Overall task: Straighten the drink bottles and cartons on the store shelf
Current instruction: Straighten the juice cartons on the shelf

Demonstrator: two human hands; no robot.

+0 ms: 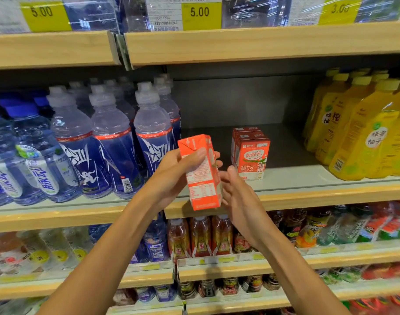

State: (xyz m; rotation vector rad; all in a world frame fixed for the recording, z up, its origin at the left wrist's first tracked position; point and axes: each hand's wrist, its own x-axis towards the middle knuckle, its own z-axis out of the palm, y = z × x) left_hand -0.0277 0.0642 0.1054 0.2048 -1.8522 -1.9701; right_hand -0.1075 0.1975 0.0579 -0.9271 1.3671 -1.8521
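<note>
The left hand (174, 171) holds an orange carton (203, 176) in the air, near the front of the middle shelf (296, 176). The thumb is pressed across the near face and the other fingers are curled round the far side, their tips showing past the right edge. This grip probably keeps the box from slipping while it is turned. The carton is tilted, its top leaning left, with the small-print panel facing the camera, so the person seems to be working out which face should point outward.

The right hand (237, 194) waits just beside the carton's lower right corner, with the fingers loosely spread and gently bent. I cannot tell whether they touch the box. It looks placed to steady or turn the bottom end.

To the right and farther back, a short row of matching cartons (251, 155) stands upright with labels facing forward. The gap to its left, or the spot in front of it, is the likely place for this one.

Blue bottles (112, 142) fill the left of the shelf and yellow bottles (358, 133) the right, so the carton must go down between them without knocking either.
</note>
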